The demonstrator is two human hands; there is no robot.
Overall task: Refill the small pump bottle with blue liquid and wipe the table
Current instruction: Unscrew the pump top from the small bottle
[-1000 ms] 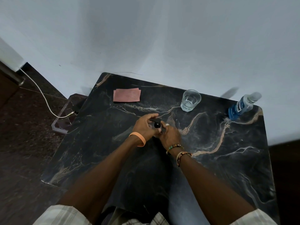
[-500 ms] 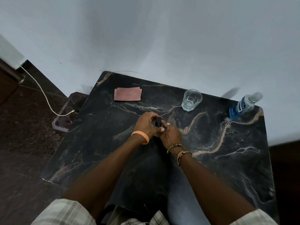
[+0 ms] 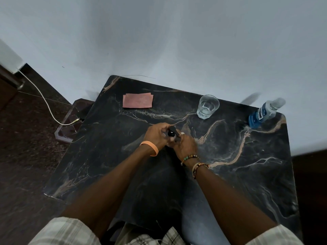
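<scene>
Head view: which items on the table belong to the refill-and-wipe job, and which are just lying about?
Part of the job:
- small pump bottle, held by left hand and right hand
- blue liquid bottle, far right corner
- pink cloth, folded flat, probably for wiping
- table

Lying about:
- glass, clear liquid inside
- white cable on the floor

I saw open table (image 3: 230,174) right of both hands; a glass (image 3: 208,106), cloth (image 3: 138,100) and blue bottle (image 3: 263,113) lined its far edge.
</scene>
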